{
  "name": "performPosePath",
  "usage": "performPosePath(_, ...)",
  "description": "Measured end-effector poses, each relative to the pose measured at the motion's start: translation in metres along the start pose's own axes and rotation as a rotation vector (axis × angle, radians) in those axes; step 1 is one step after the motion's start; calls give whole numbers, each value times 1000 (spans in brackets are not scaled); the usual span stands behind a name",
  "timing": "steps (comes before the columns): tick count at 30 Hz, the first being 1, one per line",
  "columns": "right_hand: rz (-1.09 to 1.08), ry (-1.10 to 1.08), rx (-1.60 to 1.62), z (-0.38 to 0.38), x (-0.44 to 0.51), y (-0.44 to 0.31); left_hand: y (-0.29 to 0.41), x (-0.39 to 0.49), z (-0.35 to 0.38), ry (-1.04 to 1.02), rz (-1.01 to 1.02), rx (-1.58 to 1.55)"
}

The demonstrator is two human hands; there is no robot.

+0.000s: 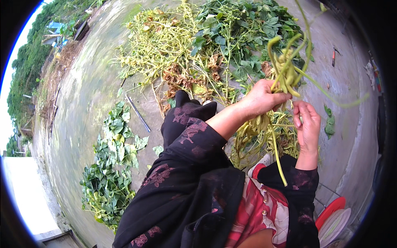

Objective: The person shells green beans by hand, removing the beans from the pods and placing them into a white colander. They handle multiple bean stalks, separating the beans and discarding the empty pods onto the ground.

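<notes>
My left hand [263,97] is closed around a soybean plant stem with plump yellow-green pods [288,74], its thin stalks reaching up and to the right. Just right of and below it, my right hand [306,119] has its fingers curled, with a small green bit, perhaps a pod, between thumb and fingers. Under both hands lies a bunch of yellowing podded stalks [263,136]. Beyond them on the ground spread a heap of yellow stripped-looking stalks [167,40] and a heap of green leafy plants [248,28].
Another pile of green leaves [108,176] lies at the left on the concrete floor [86,102], near a dark rod [137,112]. A sickle with a red handle [333,58] lies at the upper right. A red basin [332,210] and a pale plastic basket [335,226] stand at the lower right.
</notes>
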State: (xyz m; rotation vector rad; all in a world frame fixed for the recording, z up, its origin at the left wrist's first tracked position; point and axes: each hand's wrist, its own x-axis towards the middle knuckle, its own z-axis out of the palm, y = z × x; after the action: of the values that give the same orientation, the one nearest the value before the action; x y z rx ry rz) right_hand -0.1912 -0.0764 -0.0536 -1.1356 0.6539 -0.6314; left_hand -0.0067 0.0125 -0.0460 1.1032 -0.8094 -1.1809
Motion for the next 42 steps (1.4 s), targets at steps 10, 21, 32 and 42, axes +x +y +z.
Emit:
performPosePath(10,-125,-4,-69,3,-5,18,-8,4,14,3,30,27)
performPosePath(21,-110,73,-9,-40,-6,2,-18,23,74,303,129,465)
performPosePath(32,-107,277,-112,-51,-59,-7,-41,6,121,212,279,501)
performPosePath(42,-217,297,-453,-19,-70,-25,-24,-15,100,218,272,340)
